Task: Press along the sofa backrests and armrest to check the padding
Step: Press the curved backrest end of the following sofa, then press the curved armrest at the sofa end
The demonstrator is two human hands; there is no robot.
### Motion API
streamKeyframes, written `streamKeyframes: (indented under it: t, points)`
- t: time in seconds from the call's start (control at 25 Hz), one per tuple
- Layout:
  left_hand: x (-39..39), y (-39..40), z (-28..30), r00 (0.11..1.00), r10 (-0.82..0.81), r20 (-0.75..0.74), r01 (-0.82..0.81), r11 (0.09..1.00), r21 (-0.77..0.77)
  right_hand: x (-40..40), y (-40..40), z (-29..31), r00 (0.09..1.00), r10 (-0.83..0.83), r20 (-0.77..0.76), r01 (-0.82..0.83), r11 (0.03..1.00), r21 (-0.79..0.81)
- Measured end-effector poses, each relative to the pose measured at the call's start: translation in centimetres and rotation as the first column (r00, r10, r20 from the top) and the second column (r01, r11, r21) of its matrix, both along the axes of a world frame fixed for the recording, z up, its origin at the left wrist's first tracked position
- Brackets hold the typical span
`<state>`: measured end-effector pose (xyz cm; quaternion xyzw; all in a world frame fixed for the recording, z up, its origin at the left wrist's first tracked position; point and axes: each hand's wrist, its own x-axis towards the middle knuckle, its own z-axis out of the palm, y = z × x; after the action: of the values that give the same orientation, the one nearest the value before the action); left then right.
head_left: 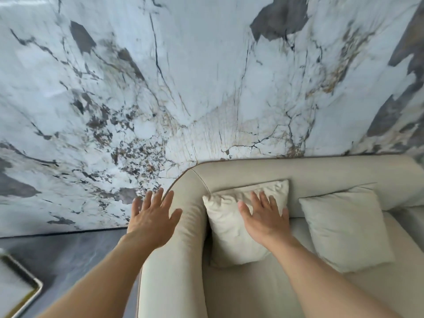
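Armrest [183,226] under left hand [152,220], seemingly.

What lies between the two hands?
In the head view, the sofa's rounded armrest runs between the left hand, at its outer edge, and the right hand, which lies flat on a cushion.

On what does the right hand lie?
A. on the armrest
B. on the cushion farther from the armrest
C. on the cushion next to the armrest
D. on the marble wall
C: the right hand lies flat, fingers spread, on the cushion beside the armrest; the other cushion is untouched.
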<state>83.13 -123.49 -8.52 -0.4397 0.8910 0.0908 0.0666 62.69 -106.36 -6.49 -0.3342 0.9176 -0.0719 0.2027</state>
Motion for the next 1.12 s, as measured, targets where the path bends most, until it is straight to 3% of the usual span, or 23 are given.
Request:
streamKeyframes:
  t: [0.32,0.68,0.92,1.12]
  points:
    - [3.7,3.1,6.7,0.999,0.016,-0.051,-0.019,0.998,-0.052,4.2,1.0,7.5,0.997,0.028,-0.068,-0.035,0.994,-0.103]
    - [3.0,3.8,9.8,0.997,-0.040,-0.069,0.030,0.989,-0.142,3.4,3.3,8.5,0.996,-0.009,-0.093,-0.004,0.989,-0.145]
    - [-0.2,-1.5,8.0,0.978,-0.170,-0.117,0.155,0.980,-0.126,3.0,0.4,7.0,0.982,-0.138,-0.127,0.126,0.987,-0.099]
    - [-3.4,-11.3,5.5,0.925,-0.363,-0.109,0.352,0.930,-0.107,4.0,-5.7,5.2,0.924,-0.348,-0.157,0.328,0.934,-0.141]
